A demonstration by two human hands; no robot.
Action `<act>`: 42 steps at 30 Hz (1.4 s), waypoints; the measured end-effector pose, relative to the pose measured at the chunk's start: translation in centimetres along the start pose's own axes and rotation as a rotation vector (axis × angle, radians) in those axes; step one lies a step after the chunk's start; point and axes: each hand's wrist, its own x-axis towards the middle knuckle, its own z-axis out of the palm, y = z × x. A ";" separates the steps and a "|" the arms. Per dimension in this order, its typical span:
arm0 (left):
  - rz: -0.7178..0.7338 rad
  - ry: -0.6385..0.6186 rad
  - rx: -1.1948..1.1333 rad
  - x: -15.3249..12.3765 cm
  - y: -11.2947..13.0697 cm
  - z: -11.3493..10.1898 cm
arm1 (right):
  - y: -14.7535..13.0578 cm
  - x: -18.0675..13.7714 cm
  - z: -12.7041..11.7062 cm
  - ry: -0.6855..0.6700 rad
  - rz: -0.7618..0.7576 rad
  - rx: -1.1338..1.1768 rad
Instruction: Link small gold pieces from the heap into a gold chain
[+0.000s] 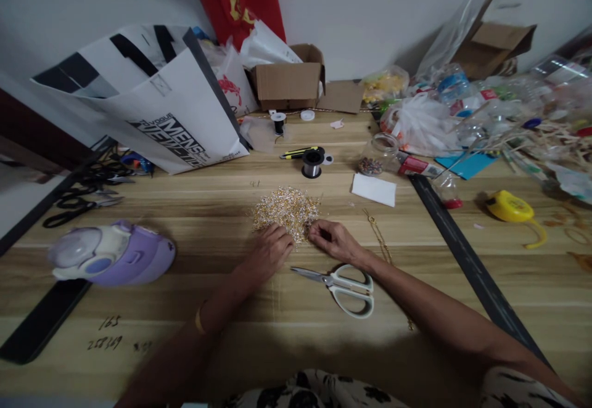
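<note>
A heap of small clear and gold bead-like pieces lies on the wooden table. At its lower left edge rests my left hand, knuckles up and fingers curled together; what its fingertips hold is hidden. My right hand touches the heap's right edge, thumb and forefinger pressed together. Anything in that pinch is too small to name. Faint thread-like lines run down the table below my left hand. Scissors with pale handles lie just below my right hand, blades pointing left. A gold chain passes beneath my right forearm.
Beyond the heap are a wire spool, a yellow utility knife, a glass jar and folded white paper. Leftward lie a purple bottle and black-handled scissors. A yellow tape measure and bagged clutter occupy the right.
</note>
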 end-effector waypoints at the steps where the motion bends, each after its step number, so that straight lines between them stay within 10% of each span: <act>1: -0.008 -0.007 0.006 0.0 0.1 0.0 | 0.0 0.0 0.0 0.001 0.000 -0.003; 42: -0.405 0.276 -0.691 0.8 -2.9 2.5 | 0.0 0.1 0.0 0.007 -0.010 -0.027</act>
